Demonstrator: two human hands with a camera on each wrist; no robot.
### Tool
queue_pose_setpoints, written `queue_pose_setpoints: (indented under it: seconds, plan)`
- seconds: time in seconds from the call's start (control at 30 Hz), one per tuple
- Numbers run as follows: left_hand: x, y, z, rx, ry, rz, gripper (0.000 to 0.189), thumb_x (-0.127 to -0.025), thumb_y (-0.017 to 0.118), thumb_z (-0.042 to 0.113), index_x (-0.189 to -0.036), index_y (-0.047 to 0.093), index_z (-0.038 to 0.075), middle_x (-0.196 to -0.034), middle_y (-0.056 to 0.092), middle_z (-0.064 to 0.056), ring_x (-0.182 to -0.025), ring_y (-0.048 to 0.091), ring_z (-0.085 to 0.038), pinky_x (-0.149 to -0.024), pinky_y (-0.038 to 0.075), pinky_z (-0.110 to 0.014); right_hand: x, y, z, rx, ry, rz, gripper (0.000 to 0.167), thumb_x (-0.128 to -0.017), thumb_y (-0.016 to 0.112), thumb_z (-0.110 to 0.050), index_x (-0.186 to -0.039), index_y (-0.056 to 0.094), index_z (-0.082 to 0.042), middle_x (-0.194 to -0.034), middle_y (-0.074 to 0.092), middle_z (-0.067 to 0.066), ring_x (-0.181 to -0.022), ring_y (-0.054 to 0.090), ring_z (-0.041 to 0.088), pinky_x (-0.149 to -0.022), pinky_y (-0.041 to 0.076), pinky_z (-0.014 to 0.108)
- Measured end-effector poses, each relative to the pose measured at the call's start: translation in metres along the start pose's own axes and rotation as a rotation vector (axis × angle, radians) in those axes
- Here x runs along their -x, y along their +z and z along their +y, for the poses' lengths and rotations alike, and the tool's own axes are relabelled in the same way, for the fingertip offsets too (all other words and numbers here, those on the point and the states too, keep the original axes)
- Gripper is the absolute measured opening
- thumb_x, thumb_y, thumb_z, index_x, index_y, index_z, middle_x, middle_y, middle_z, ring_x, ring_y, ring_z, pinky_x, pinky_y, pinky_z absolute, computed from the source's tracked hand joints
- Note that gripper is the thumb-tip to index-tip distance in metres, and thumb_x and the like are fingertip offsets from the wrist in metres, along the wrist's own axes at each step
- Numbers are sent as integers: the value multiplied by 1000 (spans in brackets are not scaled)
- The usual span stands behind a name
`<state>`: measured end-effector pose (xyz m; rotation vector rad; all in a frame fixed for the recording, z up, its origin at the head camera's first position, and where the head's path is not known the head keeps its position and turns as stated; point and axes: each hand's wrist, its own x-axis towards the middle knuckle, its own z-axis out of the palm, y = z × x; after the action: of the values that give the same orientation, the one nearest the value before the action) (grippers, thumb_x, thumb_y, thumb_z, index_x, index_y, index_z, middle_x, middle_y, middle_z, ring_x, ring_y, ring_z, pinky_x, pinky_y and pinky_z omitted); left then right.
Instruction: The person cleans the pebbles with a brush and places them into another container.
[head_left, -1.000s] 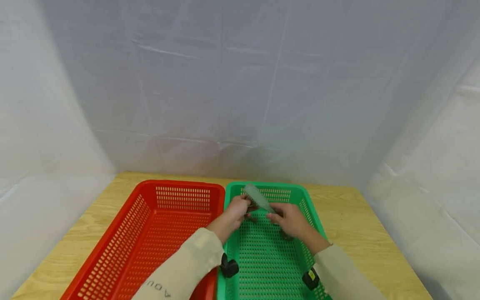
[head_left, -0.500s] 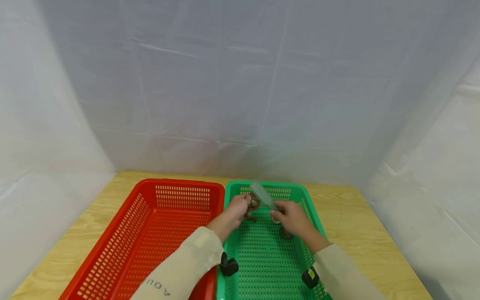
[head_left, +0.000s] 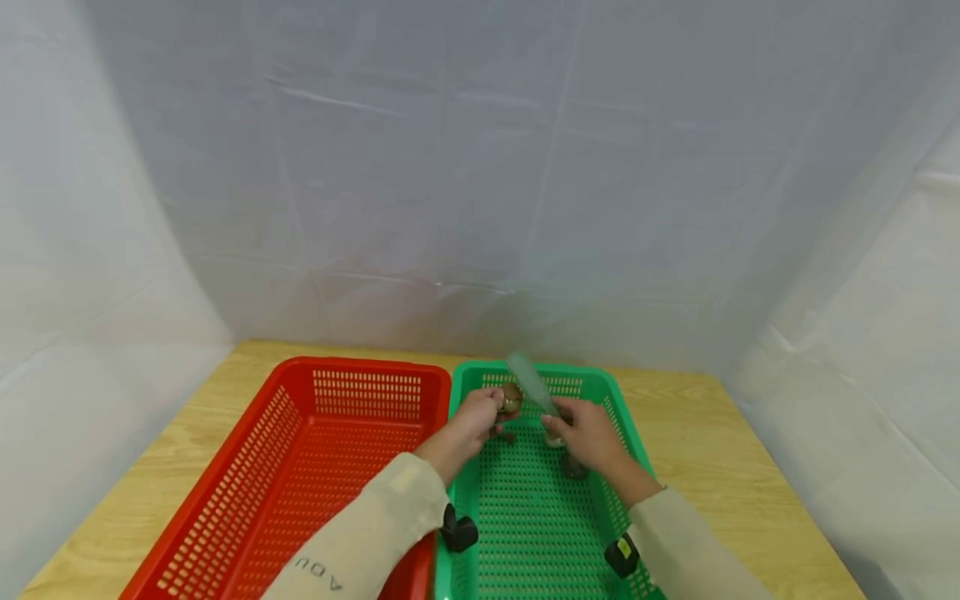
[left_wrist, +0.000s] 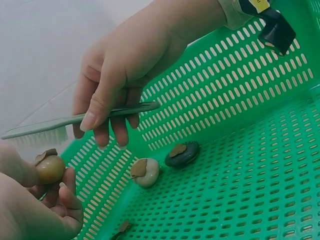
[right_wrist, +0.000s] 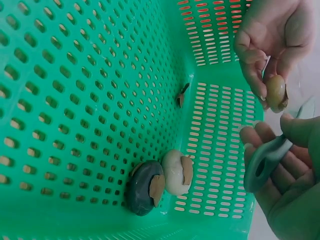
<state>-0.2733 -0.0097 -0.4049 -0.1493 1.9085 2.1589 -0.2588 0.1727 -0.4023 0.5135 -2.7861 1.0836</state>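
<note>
My left hand (head_left: 472, 423) pinches a smooth yellow-brown stone (left_wrist: 51, 170) with a ragged brown flake on it, above the far end of the green basket (head_left: 457, 483). Just to the right, my right hand (head_left: 588, 435) grips a brush (left_wrist: 45, 126) by its pale green handle. The brush head is above the stone, its white bristles pointing down; a small gap seems to part them. Below the right hand, a white stone (right_wrist: 174, 172) and a dark stone (right_wrist: 142, 189) lie in the basket side by side, each with a brown flake on it.
A small brown scrap (right_wrist: 182, 95) lies on the green basket's floor. A red basket (head_left: 360, 367) stands against the green one's left side. Both rest on a wooden table (head_left: 720, 467), with pale sheeting (head_left: 480, 208) behind and at the sides.
The brush has moved up and slightly right, uncovering the stone in my left hand in the head view. The left hand has barely shifted; the white stone now shows below the right hand.
</note>
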Motion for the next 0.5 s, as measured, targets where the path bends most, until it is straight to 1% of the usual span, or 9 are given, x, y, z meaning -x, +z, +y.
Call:
queue_pose_setpoints:
  seconds: [0.1, 0.17, 0.27, 0.37, 0.43, 0.5]
  plan:
    - [0, 0, 1, 2, -4, 0, 36, -107, 34, 14, -130, 52, -8, -127, 57, -21, -110, 60, -30, -59, 38, -18, 0, 0, 0, -22, -30, -22, 35, -93, 66, -14, -125, 63, 0, -98, 73, 10, -77, 69, 17, -71, 56, 37]
    - [1, 0, 1, 3, -3, 0, 36, -107, 34, 13, -131, 51, -8, -128, 57, -22, -111, 60, -30, -58, 38, -18, 0, 0, 0, -47, -39, -36, 36, -92, 67, -13, -126, 62, 0, -97, 73, 10, -73, 69, 16, -69, 56, 34]
    - [1, 0, 0, -5, 0, -6, 37, -107, 34, 13, -131, 51, -8, -127, 58, -22, -111, 59, -31, -59, 39, -18, 1, 0, 0, -68, -56, -55, 38, -93, 66, -14, -128, 61, -1, -101, 72, 12, -75, 69, 14, -69, 56, 32]
    - [1, -1, 0, -10, 6, -15, 36, -106, 33, 9, -133, 50, -7, -123, 59, -21, -109, 59, -30, -60, 40, -20, 1, 0, 1, -74, -83, -89, 37, -93, 65, -14, -128, 61, -2, -104, 71, 12, -78, 69, 13, -69, 56, 31]
    - [1, -1, -1, -5, 11, -15, 36, -103, 33, 3, -134, 49, -6, -119, 60, -19, -106, 59, -28, -60, 40, -20, 2, 0, 1, -63, -106, -118, 36, -94, 65, -15, -128, 61, -4, -106, 71, 11, -79, 68, 12, -70, 56, 30]
    - [1, -1, -1, 7, 18, -9, 38, -99, 32, -2, -133, 50, -7, -112, 61, -16, -102, 60, -25, -60, 39, -20, 3, 0, 0, -61, -138, -134, 35, -94, 64, -14, -127, 62, -2, -103, 71, 11, -79, 68, 11, -69, 55, 31]
